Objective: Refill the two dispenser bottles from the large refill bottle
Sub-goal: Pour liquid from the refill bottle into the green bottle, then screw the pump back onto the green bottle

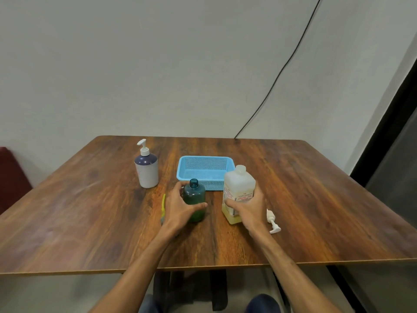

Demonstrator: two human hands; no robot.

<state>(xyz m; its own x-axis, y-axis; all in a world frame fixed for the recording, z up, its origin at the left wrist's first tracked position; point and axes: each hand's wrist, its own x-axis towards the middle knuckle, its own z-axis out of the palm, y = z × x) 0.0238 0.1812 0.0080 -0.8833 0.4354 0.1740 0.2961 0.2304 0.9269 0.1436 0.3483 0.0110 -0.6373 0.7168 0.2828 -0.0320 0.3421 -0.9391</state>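
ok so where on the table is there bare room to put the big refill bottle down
Bare wood: the whole right side of the table, beyond the loose pump head, and the left side beyond the white dispenser. Crowded: the middle, where green bottle, refill bottle, blue basket and yellow tool cluster.

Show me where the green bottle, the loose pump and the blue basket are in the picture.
green bottle [194, 192]: head view, on its upper body, below the open neck.
loose pump [273, 223]: head view, on its white stem, lying on the table.
blue basket [204, 157]: head view, on its far rim.
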